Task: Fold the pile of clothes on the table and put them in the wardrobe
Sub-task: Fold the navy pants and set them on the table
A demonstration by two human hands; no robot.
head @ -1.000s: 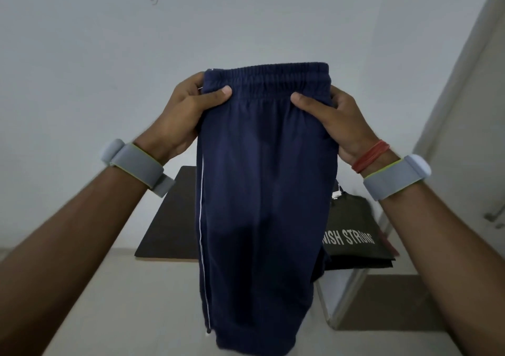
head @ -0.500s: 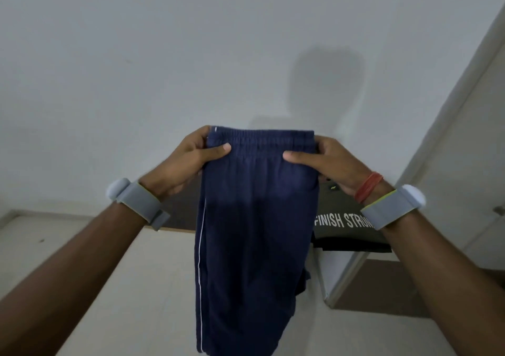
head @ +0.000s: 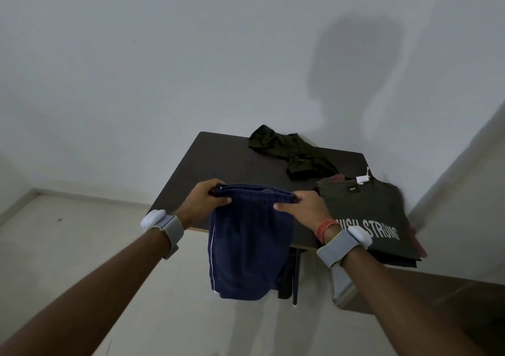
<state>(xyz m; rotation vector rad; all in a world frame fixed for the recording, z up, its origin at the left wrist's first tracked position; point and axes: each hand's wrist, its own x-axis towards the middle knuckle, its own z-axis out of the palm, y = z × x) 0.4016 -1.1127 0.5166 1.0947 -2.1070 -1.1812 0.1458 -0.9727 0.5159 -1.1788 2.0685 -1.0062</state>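
Obs., standing beside the table.

- Navy shorts (head: 251, 246) are held in the air by the waistband and hang straight down in front of the near edge of the dark table (head: 218, 161). The hem is below the table top, so none of the cloth lies on the surface as far as I can see.
- Left hand (head: 207, 198) pinches the left corner of the waistband, thumb on the near face and fingers curled behind. Right hand (head: 302, 205) grips the right corner the same way. The hands are apart by the width of the band, which is stretched level between them.
- A white side stripe shows only down the left edge. Judgement: the shorts are already doubled leg on leg.
- Key relation: the long axis of the shorts runs vertically, waistband up. The bare table surface lies just beyond and under the hands. Laying the piece flat would call for carrying the waistband forward so that the axis swings from vertical to lying away from the person.
- The right hand is the nearer to the folded "FINISH STRONG" T-shirt (head: 363, 211), just beside it on the right side of the table.
- Crumpled olive garment (head: 289, 153) sits at the far edge, unfolded.
- Wardrobe not in view.
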